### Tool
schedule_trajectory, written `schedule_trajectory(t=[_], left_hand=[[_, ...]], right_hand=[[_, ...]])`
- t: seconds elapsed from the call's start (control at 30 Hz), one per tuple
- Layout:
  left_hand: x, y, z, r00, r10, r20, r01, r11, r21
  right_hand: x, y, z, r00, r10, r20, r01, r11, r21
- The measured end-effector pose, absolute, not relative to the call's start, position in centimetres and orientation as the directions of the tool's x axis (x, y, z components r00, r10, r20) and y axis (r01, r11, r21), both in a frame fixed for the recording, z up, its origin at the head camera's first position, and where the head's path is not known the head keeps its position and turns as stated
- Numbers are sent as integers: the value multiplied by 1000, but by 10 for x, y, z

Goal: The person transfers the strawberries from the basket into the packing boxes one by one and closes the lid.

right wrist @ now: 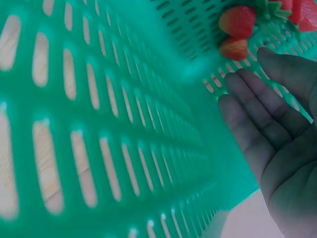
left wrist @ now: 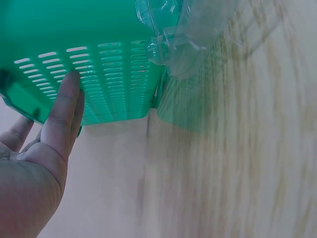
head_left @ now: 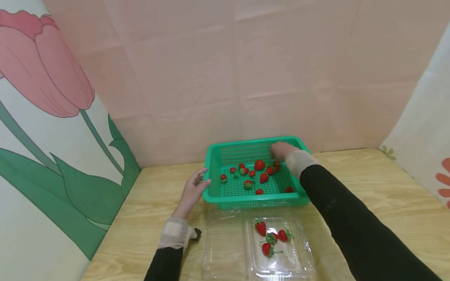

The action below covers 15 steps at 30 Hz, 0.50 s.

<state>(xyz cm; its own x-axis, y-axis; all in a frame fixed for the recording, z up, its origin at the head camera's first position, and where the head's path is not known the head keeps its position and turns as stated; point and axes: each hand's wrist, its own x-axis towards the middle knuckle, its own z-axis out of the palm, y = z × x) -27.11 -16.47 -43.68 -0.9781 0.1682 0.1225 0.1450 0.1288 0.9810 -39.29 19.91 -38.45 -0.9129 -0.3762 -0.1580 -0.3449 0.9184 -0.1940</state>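
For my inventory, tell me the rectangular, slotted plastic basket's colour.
The basket is green, shown best in the head view.

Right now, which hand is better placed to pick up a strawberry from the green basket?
Probably the right hand: it is inside the green basket, empty, with its fingers near some strawberries. The left hand is outside, at the basket's left side.
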Motion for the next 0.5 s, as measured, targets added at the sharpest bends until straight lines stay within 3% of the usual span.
schedule_trajectory(t=[0.5], left_hand=[[-270, -163, -438, -976, 173, 133, 155, 123, 980]], right_hand=[[-385, 202, -400, -917, -356, -182, -322, 927, -190]])
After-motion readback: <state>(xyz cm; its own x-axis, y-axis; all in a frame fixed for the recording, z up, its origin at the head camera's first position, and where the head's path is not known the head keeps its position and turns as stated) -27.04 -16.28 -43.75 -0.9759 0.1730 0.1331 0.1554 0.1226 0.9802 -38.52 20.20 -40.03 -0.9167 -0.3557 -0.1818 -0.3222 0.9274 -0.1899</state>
